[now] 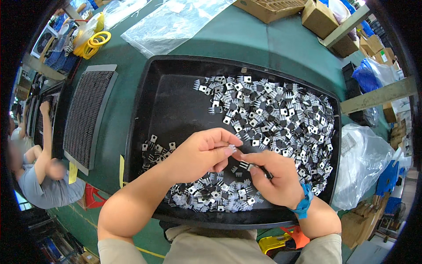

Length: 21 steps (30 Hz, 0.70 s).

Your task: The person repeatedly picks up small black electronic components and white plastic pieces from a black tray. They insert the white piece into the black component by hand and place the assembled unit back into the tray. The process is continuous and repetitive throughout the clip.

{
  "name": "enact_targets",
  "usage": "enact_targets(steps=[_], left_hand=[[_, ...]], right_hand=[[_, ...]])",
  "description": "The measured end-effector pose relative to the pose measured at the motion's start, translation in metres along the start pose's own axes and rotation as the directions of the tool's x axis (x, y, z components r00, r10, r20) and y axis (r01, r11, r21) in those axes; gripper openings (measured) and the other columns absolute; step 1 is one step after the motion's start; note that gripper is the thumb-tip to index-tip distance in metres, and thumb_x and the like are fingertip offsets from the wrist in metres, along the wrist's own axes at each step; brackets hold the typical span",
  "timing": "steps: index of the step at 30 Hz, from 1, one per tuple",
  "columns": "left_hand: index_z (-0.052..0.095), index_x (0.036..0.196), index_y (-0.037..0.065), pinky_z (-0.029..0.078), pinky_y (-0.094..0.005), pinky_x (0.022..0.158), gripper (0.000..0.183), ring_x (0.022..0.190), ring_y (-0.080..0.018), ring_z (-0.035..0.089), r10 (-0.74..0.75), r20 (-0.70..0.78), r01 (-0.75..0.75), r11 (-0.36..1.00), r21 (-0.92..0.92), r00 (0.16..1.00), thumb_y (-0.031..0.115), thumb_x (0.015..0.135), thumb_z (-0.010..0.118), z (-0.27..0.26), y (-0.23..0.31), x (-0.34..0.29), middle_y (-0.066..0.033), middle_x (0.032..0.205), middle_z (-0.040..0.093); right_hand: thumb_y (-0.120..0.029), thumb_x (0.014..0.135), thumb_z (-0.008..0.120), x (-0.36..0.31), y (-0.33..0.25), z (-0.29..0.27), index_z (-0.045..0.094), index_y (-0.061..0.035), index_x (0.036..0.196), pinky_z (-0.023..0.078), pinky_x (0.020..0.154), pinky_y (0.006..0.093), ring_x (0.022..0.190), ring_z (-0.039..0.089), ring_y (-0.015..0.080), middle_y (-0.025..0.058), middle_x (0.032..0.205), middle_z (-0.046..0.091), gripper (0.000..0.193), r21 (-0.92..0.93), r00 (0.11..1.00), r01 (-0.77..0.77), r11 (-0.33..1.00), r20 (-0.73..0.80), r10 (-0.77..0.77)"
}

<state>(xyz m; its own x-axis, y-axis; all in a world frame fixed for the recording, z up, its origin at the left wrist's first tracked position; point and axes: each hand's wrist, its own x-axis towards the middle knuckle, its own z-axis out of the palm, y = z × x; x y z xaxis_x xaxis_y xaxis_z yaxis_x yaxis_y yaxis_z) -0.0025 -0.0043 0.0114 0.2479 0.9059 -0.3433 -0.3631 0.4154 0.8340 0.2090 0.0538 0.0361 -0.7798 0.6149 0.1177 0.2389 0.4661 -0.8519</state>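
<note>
Between your left thumb and fingers sits a small white toothed clip [232, 148]; whether it is fitted to another part, your fingers hide. Your left hand [204, 152] pinches it above the tray, with the fingers bent. Just beside it, your right hand [278, 179] is closed on a three-legged transistor [246, 166], whose metal legs point out toward your left; your fingers cover part of its dark body. Your two hands are close together, with the fingertips nearly meeting.

Below them you have a large black tray [169, 99]. A broad heap of loose transistors [285, 110], dark-bodied with silvery tabs, fills its right side. A smaller pile [215, 196], mixed with white clips, lies along the edge nearest you, and a third cluster [153, 147] lies at the left, partly behind your forearm.

The tray rests on a green counter [288, 46]. To its left stands a grey board [111, 81] bearing dense dark rows. A clear plastic bag [176, 26] lies beyond the tray, another bag [360, 165] on the right. A blue band [304, 201] circles your right wrist. At far left sits a co-worker [48, 189] with one arm extended.
</note>
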Motion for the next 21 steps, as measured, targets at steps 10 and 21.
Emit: enact_targets(steps=[10, 21], left_hand=[[0.06, 0.099, -0.001, 0.04, -0.021, 0.053, 0.01, 0.06, -0.007, 0.049, -0.02, 0.02, 0.017, 0.988, 0.155, 1.0, 0.005, 0.093, 0.055, -0.0017, -0.0009, 0.0009, -0.0066, 0.086, 0.065], [0.061, 0.098, -0.002, 0.041, -0.0195, 0.054, 0.013, 0.061, -0.0055, 0.049, -0.139, 0.036, 0.137, 0.989, 0.046, 0.99, 0.009, 0.094, 0.055, 0.0003, 0.0019, 0.0, -0.009, 0.087, 0.067]], right_hand=[[0.0, 0.08, 0.061, -0.0033, 0.0017, 0.0046, 0.063, -0.003, 0.104, 0.051, 0.062, 0.031, 0.07, 0.064, 0.0244, 0.0132, 0.083, 0.065, 0.024, 0.066, 0.999, -0.042, 0.997, -0.009, 0.043], [0.002, 0.075, 0.068, -0.0061, -0.0022, 0.0043, 0.061, -0.0017, 0.097, 0.051, 0.062, 0.0316, 0.071, 0.064, 0.0259, 0.0132, 0.084, 0.063, 0.023, -0.001, 0.993, 0.015, 1.0, -0.115, -0.015]])
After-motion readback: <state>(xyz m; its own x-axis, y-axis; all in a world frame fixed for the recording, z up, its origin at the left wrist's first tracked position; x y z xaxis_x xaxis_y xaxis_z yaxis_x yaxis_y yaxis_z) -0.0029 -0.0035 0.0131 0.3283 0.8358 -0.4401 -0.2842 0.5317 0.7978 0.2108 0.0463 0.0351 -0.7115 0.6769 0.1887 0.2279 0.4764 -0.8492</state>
